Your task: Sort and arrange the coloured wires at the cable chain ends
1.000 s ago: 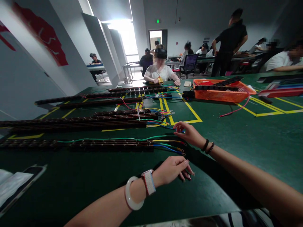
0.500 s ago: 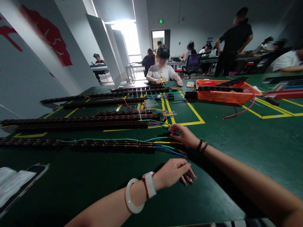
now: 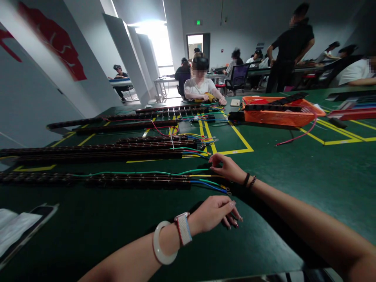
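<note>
My right hand (image 3: 227,167) is closed in a pinch at the end of a green wire (image 3: 164,173), which runs left along the top of a long black cable chain (image 3: 138,182). Its fingers hide the wire's tip. My left hand (image 3: 216,213), with a watch and a white bangle at the wrist, hovers or rests low over the table; its fingers hang loosely apart and hold nothing. Just beyond it lie blue wires (image 3: 210,186) with ring terminals (image 3: 228,191), coming out of the chain's right end, next to a yellow wire (image 3: 202,176).
More black cable chains (image 3: 96,150) with coloured wires lie across the green table (image 3: 282,172). An orange basket (image 3: 273,117) stands at the back right. A phone-like tray with white paper (image 3: 20,225) sits at the left. Opposite, a person (image 3: 199,84) holds a yellow tool (image 3: 210,97).
Both of my hands stay nearly in place. The view has shifted slightly. The person across the table has moved the yellow tool a little to the right.
</note>
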`<state>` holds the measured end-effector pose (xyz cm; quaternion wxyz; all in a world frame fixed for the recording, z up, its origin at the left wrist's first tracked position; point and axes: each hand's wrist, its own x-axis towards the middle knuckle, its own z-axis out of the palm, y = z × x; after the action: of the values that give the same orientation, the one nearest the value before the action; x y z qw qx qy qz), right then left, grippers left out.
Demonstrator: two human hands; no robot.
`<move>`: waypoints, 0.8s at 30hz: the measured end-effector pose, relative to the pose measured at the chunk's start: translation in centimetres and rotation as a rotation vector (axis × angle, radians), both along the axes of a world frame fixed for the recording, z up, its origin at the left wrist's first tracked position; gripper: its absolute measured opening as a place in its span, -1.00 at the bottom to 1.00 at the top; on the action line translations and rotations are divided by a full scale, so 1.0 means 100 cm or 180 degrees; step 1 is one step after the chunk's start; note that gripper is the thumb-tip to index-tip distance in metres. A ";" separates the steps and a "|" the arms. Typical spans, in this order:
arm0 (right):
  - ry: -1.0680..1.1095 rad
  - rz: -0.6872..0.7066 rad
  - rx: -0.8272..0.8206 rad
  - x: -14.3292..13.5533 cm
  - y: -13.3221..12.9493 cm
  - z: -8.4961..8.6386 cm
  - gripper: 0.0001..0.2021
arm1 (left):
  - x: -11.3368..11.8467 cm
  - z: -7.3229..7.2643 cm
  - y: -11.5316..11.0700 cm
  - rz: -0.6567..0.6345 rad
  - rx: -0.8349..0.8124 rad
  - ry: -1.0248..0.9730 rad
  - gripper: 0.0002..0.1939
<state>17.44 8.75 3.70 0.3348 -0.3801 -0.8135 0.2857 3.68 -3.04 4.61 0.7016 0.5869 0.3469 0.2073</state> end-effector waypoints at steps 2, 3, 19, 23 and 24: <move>-0.0001 -0.0014 -0.0055 -0.001 0.001 -0.001 -0.80 | 0.000 0.001 0.000 0.0005 -0.0017 0.0001 -0.50; 0.0009 -0.0017 -0.0076 -0.002 0.001 -0.002 -0.80 | 0.000 0.002 0.000 0.0003 -0.0014 -0.0003 -0.50; 0.0130 0.0000 -0.0122 -0.005 0.002 -0.005 -0.81 | 0.001 -0.001 0.000 -0.0030 -0.0025 -0.0012 -0.49; 0.0124 -0.0017 -0.0060 -0.006 0.001 -0.004 -0.81 | 0.001 -0.002 0.000 -0.0012 -0.0064 -0.0048 -0.49; 0.0146 -0.0005 -0.0061 -0.006 0.001 -0.004 -0.81 | 0.001 -0.002 0.000 -0.0012 -0.0068 -0.0049 -0.49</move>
<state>16.89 8.85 3.32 0.3500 -0.3773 -0.8026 0.3018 3.76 -3.00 4.38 0.7108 0.5785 0.3426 0.2067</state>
